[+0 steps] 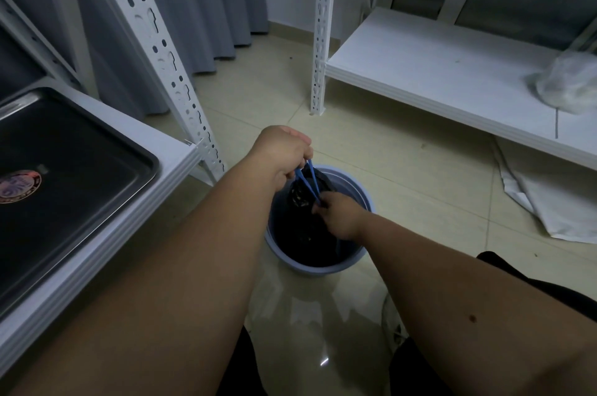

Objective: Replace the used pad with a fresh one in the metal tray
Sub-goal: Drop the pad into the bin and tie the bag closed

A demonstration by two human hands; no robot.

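A dark metal tray [97,150] lies on the white shelf at the left, with a round sticker on its bare bottom and no pad in it. On the floor stands a blue bucket [361,198] lined with a black bag [300,195]. My left hand [281,150] grips blue drawstrings [308,179] above the bucket. My right hand [339,214] reaches into the bucket and pinches the lower end of the strings at the bag. Whether the used pad is inside the bag is hidden.
A white shelf upright [181,79] stands just left of the bucket, another upright [319,40] behind it. A low white shelf [436,72] at the right carries a crumpled clear plastic bag [568,85]. White sheets [555,202] lie on the tiled floor under it.
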